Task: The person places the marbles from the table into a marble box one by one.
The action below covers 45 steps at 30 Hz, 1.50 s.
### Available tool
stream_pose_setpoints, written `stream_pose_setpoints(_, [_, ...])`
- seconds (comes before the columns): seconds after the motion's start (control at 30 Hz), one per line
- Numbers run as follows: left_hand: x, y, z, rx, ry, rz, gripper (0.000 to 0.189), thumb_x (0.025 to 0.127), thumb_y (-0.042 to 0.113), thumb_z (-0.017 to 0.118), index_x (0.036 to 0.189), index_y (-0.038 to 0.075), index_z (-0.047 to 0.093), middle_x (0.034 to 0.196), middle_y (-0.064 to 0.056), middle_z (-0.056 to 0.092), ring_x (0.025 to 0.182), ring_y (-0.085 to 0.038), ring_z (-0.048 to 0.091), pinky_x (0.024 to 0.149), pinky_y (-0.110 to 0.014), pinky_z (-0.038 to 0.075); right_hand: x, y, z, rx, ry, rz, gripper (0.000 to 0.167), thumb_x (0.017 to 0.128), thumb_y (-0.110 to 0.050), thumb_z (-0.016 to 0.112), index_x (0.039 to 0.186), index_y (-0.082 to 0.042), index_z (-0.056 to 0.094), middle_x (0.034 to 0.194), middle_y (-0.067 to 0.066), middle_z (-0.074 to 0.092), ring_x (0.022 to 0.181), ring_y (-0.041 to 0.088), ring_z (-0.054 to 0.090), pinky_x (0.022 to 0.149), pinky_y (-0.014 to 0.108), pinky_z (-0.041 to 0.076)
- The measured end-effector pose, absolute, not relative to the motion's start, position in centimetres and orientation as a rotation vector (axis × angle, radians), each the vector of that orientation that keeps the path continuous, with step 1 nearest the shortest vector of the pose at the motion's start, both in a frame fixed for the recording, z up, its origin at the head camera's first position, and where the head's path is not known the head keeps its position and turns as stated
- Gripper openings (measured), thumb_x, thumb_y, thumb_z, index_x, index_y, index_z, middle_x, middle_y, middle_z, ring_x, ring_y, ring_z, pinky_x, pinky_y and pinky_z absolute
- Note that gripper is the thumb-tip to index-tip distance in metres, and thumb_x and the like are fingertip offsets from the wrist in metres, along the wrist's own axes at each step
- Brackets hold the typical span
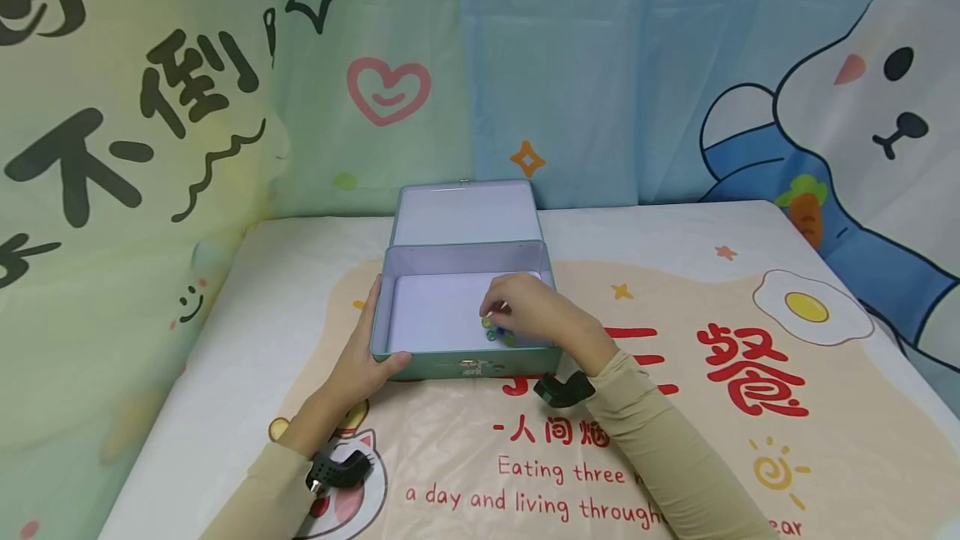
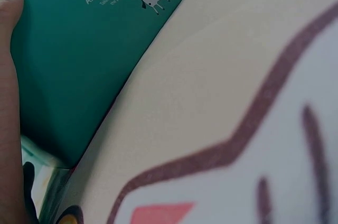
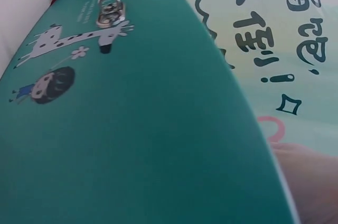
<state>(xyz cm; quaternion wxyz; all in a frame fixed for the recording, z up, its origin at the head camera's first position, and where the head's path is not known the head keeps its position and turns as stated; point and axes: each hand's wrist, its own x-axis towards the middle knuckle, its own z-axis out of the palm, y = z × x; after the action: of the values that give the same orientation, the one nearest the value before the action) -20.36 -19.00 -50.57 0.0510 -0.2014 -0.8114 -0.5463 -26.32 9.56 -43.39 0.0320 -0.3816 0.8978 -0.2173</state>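
A green hinged tin box (image 1: 427, 367) stands with its lid raised at the back and a pale inside. My left hand (image 1: 365, 363) rests against its front left corner, thumb along the front and fingers straight along the left wall. My right hand (image 1: 525, 307) reaches over the box's right side with bent fingers pointing down. At its fingertips are several small green, yellow and blue marbles (image 1: 491, 332), low in the box near the front wall. The wrist views show the green front (image 2: 79, 65) but not the marbles; the right fingertips are hidden there.
The box's open lid (image 1: 465, 213) leans back near the cloth backdrop (image 1: 555, 73). A printed tablecloth (image 1: 450, 457) with red lettering covers the table. A metal clasp (image 3: 111, 12) sticks out from the box's front. Dark wrist bands (image 1: 564, 390) are worn on both arms.
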Motion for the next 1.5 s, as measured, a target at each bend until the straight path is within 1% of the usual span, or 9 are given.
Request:
stream_pose_setpoints(0.13, [-20.4,-19.1,-50.7,-0.614,-2.473,-1.655,0.109,0.078,0.047,0.072,0.153,0.031,-0.005,0.161,-0.011,0.004,0.142,-0.040,0.018,0.104,-0.066,0.021,-26.3,9.7,-43.0,-1.179,2.739,-0.699,0.009,0.086,-0.010,0.068,0.092,-0.010,0.075,0.089,-0.004,0.068,0.078,0.007,0.061,0.073,0.023,0.051])
stream_pose_setpoints(0.23, [-20.3,-18.9,-50.3,-0.607,-2.482,-1.654,0.108,0.078,0.047,0.072,0.153,0.031,-0.005,0.160,-0.014,0.004,0.141,-0.042,0.019,0.104,-0.066,0.021,-26.2,9.9,-42.7,-1.182,2.723,-0.718,0.010,0.087,-0.010,0.067,0.094,-0.009,0.075,0.091,-0.003,0.069,0.082,0.009,0.064,0.075,0.025,0.053])
stream_pose_setpoints(0.3, [-20.0,-18.7,-49.7,-0.606,-2.479,-1.664,0.109,0.079,0.046,0.071,0.153,0.027,-0.005,0.160,-0.018,0.004,0.140,-0.045,0.018,0.104,-0.067,0.020,-26.2,10.0,-42.4,-1.177,2.714,-0.731,0.011,0.087,-0.010,0.067,0.095,-0.008,0.074,0.093,-0.002,0.069,0.085,0.012,0.065,0.077,0.027,0.053])
stream_pose_setpoints(0.43, [-19.2,-18.1,-48.0,-0.613,-2.477,-1.677,0.109,0.079,0.039,0.071,0.154,0.014,-0.005,0.158,-0.025,0.004,0.139,-0.050,0.017,0.103,-0.068,0.019,-26.1,10.3,-42.0,-1.156,2.712,-0.738,0.012,0.087,-0.011,0.067,0.097,-0.008,0.074,0.096,-0.001,0.069,0.088,0.014,0.066,0.079,0.029,0.054])
stream_pose_setpoints(0.6, [-18.8,-17.9,-47.1,-0.606,-2.494,-1.665,0.109,0.079,0.036,0.070,0.153,0.008,-0.005,0.157,-0.026,0.004,0.138,-0.051,0.018,0.103,-0.068,0.021,-26.0,10.8,-41.4,-1.127,2.718,-0.761,0.013,0.088,-0.011,0.066,0.098,-0.008,0.074,0.098,0.000,0.069,0.090,0.016,0.066,0.079,0.032,0.054])
stream_pose_setpoints(0.93, [-18.8,-17.9,-47.2,-0.590,-2.501,-1.675,0.109,0.078,0.031,0.071,0.153,0.006,-0.004,0.158,-0.025,0.004,0.138,-0.050,0.018,0.103,-0.068,0.021,-26.3,12.5,-40.2,-1.079,2.779,-0.813,0.012,0.086,-0.013,0.069,0.097,-0.013,0.075,0.095,-0.003,0.068,0.088,0.014,0.064,0.079,0.033,0.054])
stream_pose_setpoints(1.2, [-18.9,-18.0,-47.6,-0.589,-2.502,-1.665,0.110,0.079,0.039,0.071,0.153,0.008,-0.004,0.158,-0.024,0.005,0.139,-0.049,0.018,0.104,-0.067,0.020,-26.3,13.9,-39.3,-1.010,2.812,-0.863,0.014,0.086,-0.013,0.070,0.099,-0.013,0.074,0.097,-0.003,0.068,0.090,0.014,0.064,0.082,0.035,0.054])
stream_pose_setpoints(1.37, [-18.8,-17.9,-47.4,-0.580,-2.507,-1.657,0.109,0.078,0.034,0.071,0.153,0.006,-0.003,0.158,-0.025,0.006,0.138,-0.050,0.019,0.103,-0.068,0.020,-26.4,14.8,-38.9,-0.990,2.842,-0.860,0.013,0.086,-0.013,0.070,0.098,-0.013,0.074,0.098,-0.002,0.068,0.090,0.014,0.062,0.085,0.035,0.053])
stream_pose_setpoints(1.5, [-18.8,-17.9,-47.2,-0.582,-2.504,-1.663,0.109,0.078,0.036,0.071,0.153,0.006,-0.003,0.157,-0.025,0.006,0.137,-0.051,0.020,0.103,-0.067,0.021,-26.5,15.6,-38.7,-0.979,2.840,-0.882,0.014,0.086,-0.013,0.070,0.099,-0.013,0.074,0.098,-0.002,0.068,0.090,0.015,0.062,0.086,0.037,0.052])
